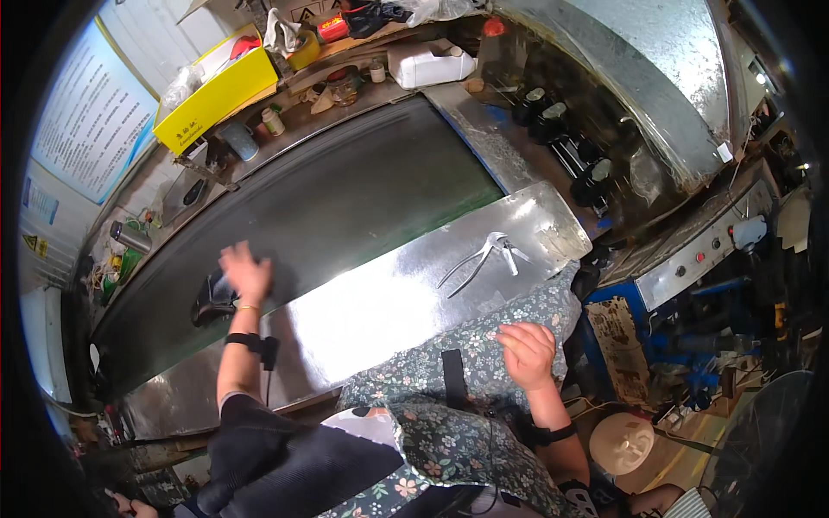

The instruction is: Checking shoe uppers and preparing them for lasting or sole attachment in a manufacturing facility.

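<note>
We start up on the back shelf, where a long yellow cardboard box [220, 105] stands open, crumpled clear plastic [182, 85] at its left end and a red item [245, 46] at the other. Below it we have a blue-grey cylindrical mug [239, 141], its contents hidden from us, then a small pale bottle with a green label [273, 121], a squat brownish see-through jar [342, 85] and a white plastic jug lying on its side [430, 64]. Far left, we pick out a silver metal flask [131, 236].

Down to the surface: a broad dark belt [371, 173] runs beneath the shelf, edged on our side by a shiny metal ledge [363, 311]. On that ledge lie silver metal pliers [489, 255], handles apart. And here's the left hand [247, 273], fingers spread, grip released, right beside a glossy black shoe-shaped piece [213, 299] on the belt; whether they touch, we cannot tell. The right hand [527, 352] hovers over the dark floral apron [484, 341], fingers loosely curled; whether it grasps anything, we can't tell.

Around us, a grey sheet-metal hood [639, 60] rises at upper right, above a pale control panel with red and black buttons [691, 263].
</note>
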Demonstrator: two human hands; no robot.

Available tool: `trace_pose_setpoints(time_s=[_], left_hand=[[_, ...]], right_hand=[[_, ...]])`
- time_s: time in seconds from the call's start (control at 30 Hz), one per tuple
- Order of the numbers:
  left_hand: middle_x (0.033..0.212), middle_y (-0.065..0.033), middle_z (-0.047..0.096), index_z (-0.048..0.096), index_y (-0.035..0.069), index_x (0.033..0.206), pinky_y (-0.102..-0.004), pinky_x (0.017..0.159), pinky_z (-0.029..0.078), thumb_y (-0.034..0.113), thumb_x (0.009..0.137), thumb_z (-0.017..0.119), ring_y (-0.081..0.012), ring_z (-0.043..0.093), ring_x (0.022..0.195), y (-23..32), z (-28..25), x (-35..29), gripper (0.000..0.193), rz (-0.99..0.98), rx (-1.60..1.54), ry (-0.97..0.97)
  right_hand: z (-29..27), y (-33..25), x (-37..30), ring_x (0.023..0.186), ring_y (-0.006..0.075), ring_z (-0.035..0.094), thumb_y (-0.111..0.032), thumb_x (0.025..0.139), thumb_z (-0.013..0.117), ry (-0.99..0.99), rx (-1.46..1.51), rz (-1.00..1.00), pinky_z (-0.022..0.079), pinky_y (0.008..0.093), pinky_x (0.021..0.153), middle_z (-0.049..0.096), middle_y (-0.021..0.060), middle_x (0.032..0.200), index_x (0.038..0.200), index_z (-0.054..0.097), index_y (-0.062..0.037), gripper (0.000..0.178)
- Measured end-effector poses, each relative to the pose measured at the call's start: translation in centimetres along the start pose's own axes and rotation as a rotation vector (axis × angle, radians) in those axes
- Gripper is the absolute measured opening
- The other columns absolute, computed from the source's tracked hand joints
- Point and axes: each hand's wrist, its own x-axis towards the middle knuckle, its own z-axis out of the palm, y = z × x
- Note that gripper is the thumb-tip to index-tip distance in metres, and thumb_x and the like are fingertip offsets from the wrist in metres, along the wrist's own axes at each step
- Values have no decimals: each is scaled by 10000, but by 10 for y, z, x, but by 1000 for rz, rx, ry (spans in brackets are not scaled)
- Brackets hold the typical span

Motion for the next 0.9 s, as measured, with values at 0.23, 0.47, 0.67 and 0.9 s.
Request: trace_pose_setpoints(time_s=[0.23,0.47,0.67,0.9], left_hand=[[1390,-205,494,368,-9,1449,-427,954,499,489,790,690,-341,545,1219,-58,49,26,886,-1223,-243,-115],[1487,-213,405,402,-81,1398,-335,958,480,294,824,768,-290,553,1217,-76,22,30,778,60,1,163],[1090,-239,687,627,-99,1112,-384,891,516,413,660,826,-357,676,1012,-58,46,-12,711,-432,-316,-346],[1188,-250,635,567,-64,1207,-404,843,555,312,766,675,-349,663,1026,16,-59,-22,590,-529,-1576,-872]], right_hand=[[11,-4,15,859,211,664,-27,691,669,-30,16,19,499,339,750,712,14,932,824,717,-111,164],[7,-5,14,879,223,656,-17,683,653,-70,-55,15,493,347,765,705,28,939,838,721,-104,190],[8,-6,8,867,228,659,-4,691,651,-26,8,41,498,355,761,709,29,932,824,720,-97,177],[-4,-2,4,907,236,657,-18,730,669,-66,88,74,500,358,783,718,35,944,843,731,-80,144]])
